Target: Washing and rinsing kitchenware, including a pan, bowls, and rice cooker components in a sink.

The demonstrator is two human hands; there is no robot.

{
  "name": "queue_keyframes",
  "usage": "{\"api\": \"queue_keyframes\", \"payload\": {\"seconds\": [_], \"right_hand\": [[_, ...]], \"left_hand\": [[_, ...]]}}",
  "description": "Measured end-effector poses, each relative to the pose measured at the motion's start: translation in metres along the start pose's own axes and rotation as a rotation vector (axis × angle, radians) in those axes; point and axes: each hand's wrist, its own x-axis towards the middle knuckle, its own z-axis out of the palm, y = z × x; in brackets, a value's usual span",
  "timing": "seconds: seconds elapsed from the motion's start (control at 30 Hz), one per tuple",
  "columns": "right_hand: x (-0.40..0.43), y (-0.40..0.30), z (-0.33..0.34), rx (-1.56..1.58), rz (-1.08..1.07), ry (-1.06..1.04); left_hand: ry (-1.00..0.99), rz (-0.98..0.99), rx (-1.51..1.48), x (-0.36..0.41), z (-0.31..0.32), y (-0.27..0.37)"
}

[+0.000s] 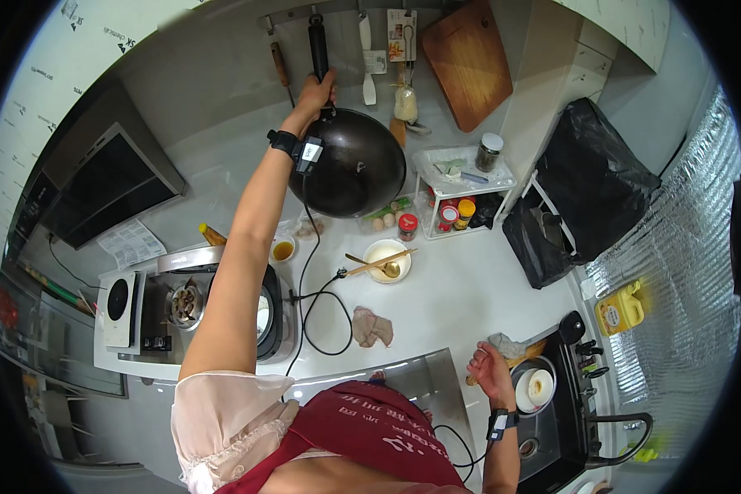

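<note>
My left hand (313,94) is raised to the wall and grips the lower part of a long black handle (318,46). The handle belongs to a dark wok (361,163), upright against the wall; its top end is at a rail hook, and I cannot tell whether it hangs freely. Down at the right, my right hand (493,373) is empty, with loosely bent fingers apart, above the counter's edge by the sink. A grey cloth (507,343) and a wooden utensil (527,354) are close to that hand.
On the counter (444,296) are a white bowl (376,276) with chopsticks and a spoon, a brown cloth (372,327), looped cable, a rice cooker (278,321) and a small rack (463,179). A cutting board (469,62) hangs right of the wok. The sink (540,447) holds dishes.
</note>
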Motion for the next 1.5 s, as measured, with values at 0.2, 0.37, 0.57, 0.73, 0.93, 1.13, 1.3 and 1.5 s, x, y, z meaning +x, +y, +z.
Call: {"api": "queue_keyframes", "payload": {"seconds": [0.2,0.37,0.57,0.73,0.93,1.13,1.3,1.5], "right_hand": [[0.038,-0.035,0.084,-0.307,-0.059,-0.214],[0.073,-0.073,0.197,-0.545,-0.177,-0.363],[0.098,-0.095,0.284,-0.637,-0.268,-0.533],[0.112,-0.096,0.305,-0.683,-0.253,-0.610],[0.140,-0.107,0.335,-0.751,-0.210,-0.648],[0.161,-0.124,0.357,-0.754,-0.181,-0.759],[0.168,-0.132,0.354,-0.750,-0.141,-0.787],[0.177,-0.139,0.349,-0.731,-0.126,-0.773]], "left_hand": [[0.023,0.009,-0.240,-0.007,-0.012,0.006],[-0.006,-0.056,-0.269,-0.044,-0.036,0.003],[0.042,-0.031,-0.322,-0.097,-0.054,-0.006],[0.128,-0.007,-0.268,-0.112,-0.068,-0.009],[0.137,0.005,-0.115,-0.091,-0.052,0.001],[0.064,-0.027,-0.101,-0.053,-0.024,0.029],[0.110,-0.077,-0.065,-0.029,-0.007,0.039],[0.106,-0.135,-0.105,-0.018,0.001,0.035]]}}
